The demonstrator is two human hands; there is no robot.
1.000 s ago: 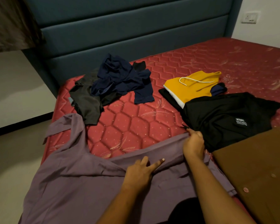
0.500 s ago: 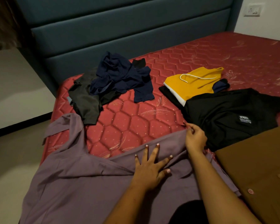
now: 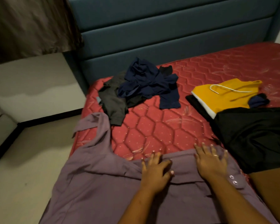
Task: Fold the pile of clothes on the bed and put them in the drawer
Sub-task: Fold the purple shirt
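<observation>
A purple shirt [image 3: 94, 188] lies spread over the near corner of the red mattress [image 3: 153, 128], one sleeve reaching up the left edge. My left hand [image 3: 155, 172] and my right hand [image 3: 212, 160] both press flat on its folded upper edge, fingers spread. Farther back lies a loose pile with a navy garment [image 3: 145, 83] on a grey one [image 3: 113, 104]. To the right sit a folded yellow garment [image 3: 223, 96] and a black garment [image 3: 252, 135].
A brown garment [image 3: 273, 189] lies at the near right. A blue padded headboard [image 3: 168, 34] backs the bed. Left of the bed are pale floor [image 3: 19, 167], a low white ledge [image 3: 31, 84] and a brown curtain [image 3: 29, 25].
My right hand let go of its pinch on the shirt's edge and now lies flat with spread fingers. My left hand stays flat on the shirt. The view shifted to the left.
</observation>
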